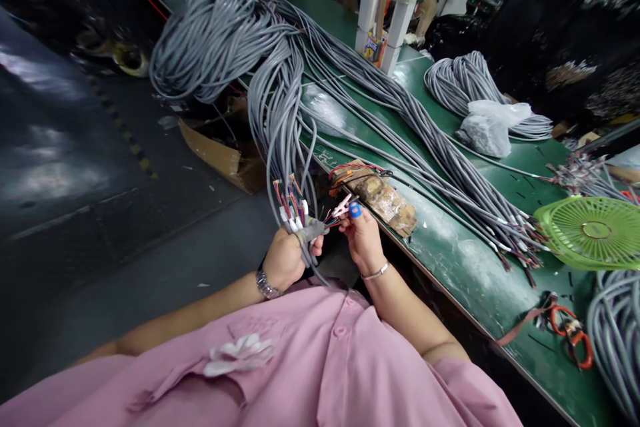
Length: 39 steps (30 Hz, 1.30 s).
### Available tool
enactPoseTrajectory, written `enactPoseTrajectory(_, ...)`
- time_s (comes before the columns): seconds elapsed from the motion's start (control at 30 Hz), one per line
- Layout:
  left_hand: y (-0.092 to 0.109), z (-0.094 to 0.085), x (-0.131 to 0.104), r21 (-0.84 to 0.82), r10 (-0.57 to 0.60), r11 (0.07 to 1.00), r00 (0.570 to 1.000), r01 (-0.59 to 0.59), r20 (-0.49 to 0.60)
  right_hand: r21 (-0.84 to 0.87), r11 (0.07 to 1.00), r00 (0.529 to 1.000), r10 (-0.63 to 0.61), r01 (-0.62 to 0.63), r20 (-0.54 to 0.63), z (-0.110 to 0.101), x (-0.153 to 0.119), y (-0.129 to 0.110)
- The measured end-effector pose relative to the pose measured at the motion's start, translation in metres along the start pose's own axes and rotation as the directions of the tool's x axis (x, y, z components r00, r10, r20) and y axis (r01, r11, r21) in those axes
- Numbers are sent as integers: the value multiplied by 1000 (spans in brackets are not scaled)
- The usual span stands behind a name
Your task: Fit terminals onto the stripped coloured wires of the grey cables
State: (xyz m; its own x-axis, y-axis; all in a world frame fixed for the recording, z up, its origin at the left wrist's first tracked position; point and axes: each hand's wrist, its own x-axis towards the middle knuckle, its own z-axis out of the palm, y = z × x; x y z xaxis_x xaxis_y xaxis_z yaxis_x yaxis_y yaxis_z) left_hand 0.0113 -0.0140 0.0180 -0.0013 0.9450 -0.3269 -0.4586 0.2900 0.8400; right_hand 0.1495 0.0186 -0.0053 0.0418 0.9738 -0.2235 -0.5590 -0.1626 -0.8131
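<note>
My left hand is closed around several grey cables. Their sheaths are stripped at the ends, and thin coloured wires fan out above the fist beside short white sleeves. From one cable, a few loose wires point right, to the pinched fingertips of my right hand. A blue cover sits on one finger of that hand. At the same fingertips shows a small pink clip-like piece; whether it is gripped is hard to make out. Just behind lies a taped brown block on the bench edge.
Long bundles of grey cable run across the green bench. A big coil lies at its far left end. To the right are a green fan and orange-handled scissors. An open cardboard box stands below the bench.
</note>
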Motion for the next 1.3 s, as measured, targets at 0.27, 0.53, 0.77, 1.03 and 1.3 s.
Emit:
enactPoseTrajectory(0.27,-1,12,4,3,6,1000,1000,-6,-9,122,980,973,130,-155,189,1,9,4)
enactPoseTrajectory(0.53,-5,5,4,-13,9,1000,1000,-9,-14,80,996,982,20,-35,188,-1,9,5)
enactPoseTrajectory(0.77,-2,2,4,-10,5,1000,1000,-5,-12,-169,976,980,-106,134,167,-10,6,7)
enactPoseTrajectory(1.03,-9,4,10,10,2,1000,1000,-2,-31,147,986,985,57,-81,161,1,13,4)
enactPoseTrajectory(1.3,-12,-5,4,44,12,999,1000,-12,-2,149,981,976,90,-121,201,-6,5,8)
